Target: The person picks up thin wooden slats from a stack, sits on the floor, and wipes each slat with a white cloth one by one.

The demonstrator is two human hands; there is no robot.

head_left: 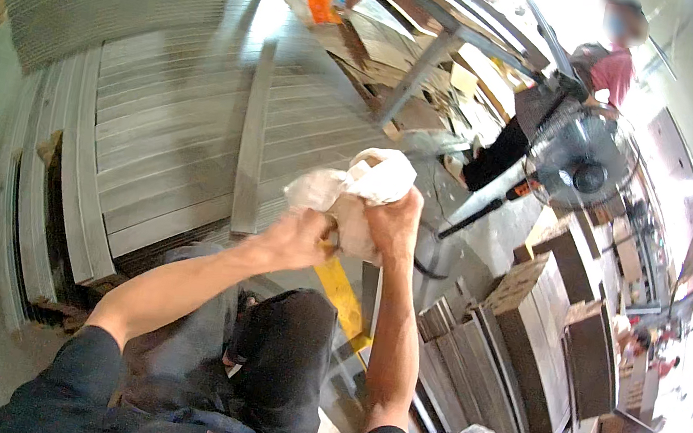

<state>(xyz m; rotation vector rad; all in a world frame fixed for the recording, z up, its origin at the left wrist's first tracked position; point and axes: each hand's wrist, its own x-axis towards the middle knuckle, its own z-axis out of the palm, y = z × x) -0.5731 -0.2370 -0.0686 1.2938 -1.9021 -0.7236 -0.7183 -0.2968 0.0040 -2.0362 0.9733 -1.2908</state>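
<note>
In front of my body I hold up a crumpled, whitish plastic bag point(383, 175) with both hands. A brownish lower part of the bundle shows between them; what is inside cannot be made out. My left hand point(304, 235) is closed at its lower left side, the fingers somewhat blurred. Gripping its right side, my right hand point(395, 222) has its fingers curled around the bag. Both forearms reach up from the lower edge, and my dark trousers show below.
A large stack of grey slatted panels point(170, 125) lies to the left. Beyond it stands a metal-framed table point(419, 74) over scattered cardboard point(391, 47). A floor fan point(586, 164) and another person point(515, 125) are at the far right. Stacked boards point(477, 364) stand nearer right.
</note>
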